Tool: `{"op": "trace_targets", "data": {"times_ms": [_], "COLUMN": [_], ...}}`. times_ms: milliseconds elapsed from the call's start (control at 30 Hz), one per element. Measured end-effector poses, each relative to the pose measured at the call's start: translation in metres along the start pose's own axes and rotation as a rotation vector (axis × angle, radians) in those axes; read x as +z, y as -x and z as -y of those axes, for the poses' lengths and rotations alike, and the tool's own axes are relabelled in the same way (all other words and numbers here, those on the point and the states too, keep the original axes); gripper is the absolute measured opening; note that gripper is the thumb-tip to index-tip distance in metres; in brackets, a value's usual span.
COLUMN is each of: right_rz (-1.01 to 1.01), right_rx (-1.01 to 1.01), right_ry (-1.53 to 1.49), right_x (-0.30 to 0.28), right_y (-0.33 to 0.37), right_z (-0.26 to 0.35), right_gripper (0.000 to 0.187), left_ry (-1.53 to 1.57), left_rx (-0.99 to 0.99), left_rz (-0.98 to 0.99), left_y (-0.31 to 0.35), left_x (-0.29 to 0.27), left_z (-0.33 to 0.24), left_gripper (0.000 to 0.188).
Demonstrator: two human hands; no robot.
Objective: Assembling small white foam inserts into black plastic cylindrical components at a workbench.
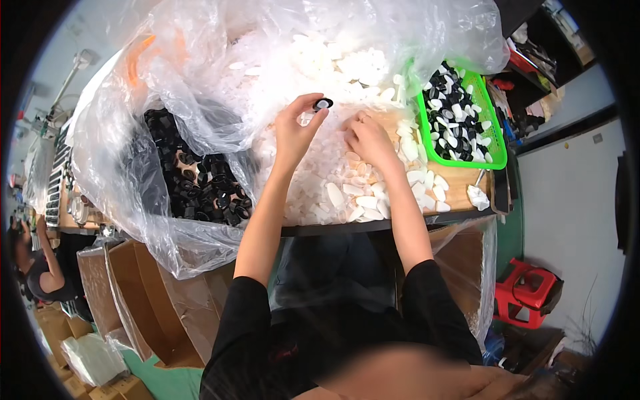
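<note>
Blk pc (323, 104) in L fingers (306, 100), blk/wht pcs (457, 115) in basket (501, 159)

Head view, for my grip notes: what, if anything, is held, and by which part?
The left hand holds a small black piece by its edge; for the right hand, it's unclear.

Factory workshop: loose white pieces (334, 195) and black parts (212, 205) heaped in bulk on the worktop (459, 189), green basket (501, 148) full of both near its right edge, cartons (131, 388) stacked on green floor (150, 375), another person (49, 280) far left.
</note>
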State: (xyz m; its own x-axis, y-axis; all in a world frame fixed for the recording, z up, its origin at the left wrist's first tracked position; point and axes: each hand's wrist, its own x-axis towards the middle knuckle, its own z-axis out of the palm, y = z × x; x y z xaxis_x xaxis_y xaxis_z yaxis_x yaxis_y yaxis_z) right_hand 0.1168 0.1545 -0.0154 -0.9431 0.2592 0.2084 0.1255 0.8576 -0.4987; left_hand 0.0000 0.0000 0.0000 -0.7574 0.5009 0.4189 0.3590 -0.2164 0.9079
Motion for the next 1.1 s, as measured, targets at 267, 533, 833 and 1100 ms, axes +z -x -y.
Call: {"op": "trace_targets", "data": {"times_ms": [267,533,833,1100], "right_rz": [-0.316,-0.505,-0.5,-0.411], "right_rx": [0.149,-0.281,-0.329,-0.288], "right_ry": [-0.525,-0.432,-0.334,-0.368], "right_x": [-0.013,-0.019,-0.013,-0.011], "right_y": [-0.007,-0.006,-0.006,-0.004], "right_z": [0.017,0.027,0.031,0.032], "right_gripper": [0.011,0.016,0.016,0.02], "left_ry": [-0.323,-0.315,-0.31,-0.294], "left_rx": [0.176,0.209,0.209,0.189], "left_rz": [0.023,0.065,0.099,0.071], "left_y": [0.006,0.005,0.007,0.008], "left_x": [-0.002,0.006,0.008,0.008], "left_z": [-0.008,-0.005,-0.01,-0.01], "left_gripper": [0.029,0.027,0.028,0.027]}}
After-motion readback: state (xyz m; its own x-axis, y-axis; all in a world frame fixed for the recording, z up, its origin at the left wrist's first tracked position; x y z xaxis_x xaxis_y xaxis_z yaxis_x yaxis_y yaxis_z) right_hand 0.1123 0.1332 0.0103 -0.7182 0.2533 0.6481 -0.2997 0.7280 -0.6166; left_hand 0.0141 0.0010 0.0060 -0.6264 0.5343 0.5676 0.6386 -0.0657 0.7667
